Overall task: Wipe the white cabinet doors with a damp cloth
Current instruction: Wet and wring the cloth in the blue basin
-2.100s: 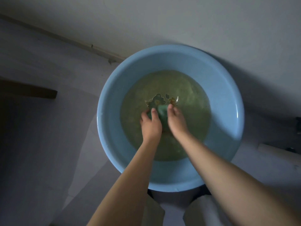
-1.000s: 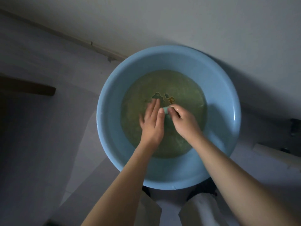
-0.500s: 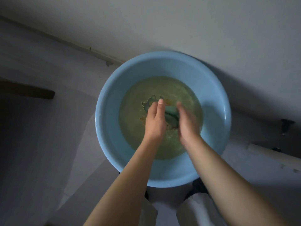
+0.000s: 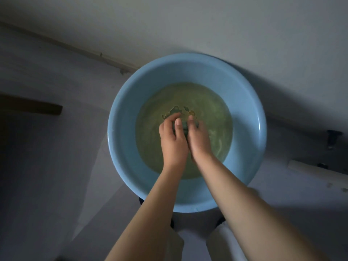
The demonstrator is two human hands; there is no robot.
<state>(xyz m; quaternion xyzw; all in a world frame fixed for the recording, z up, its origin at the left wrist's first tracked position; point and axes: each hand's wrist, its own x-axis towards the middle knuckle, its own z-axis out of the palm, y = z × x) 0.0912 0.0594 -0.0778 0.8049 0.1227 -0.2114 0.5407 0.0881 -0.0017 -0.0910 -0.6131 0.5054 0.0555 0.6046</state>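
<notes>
1. Cloth (image 4: 185, 125) is bunched between both hands, over the water in the basin (image 4: 122, 140).
2. Left hand (image 4: 172, 136) and right hand (image 4: 198, 137) are each curled round it, equally near.
3. Cabinet doors not in view.

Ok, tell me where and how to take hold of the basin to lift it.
Grip the blue basin by its rim at the bare left and right sides, coming in from outside with both hands. It is round, wide and holds murky water, so a level two-sided hold seems safest.
</notes>
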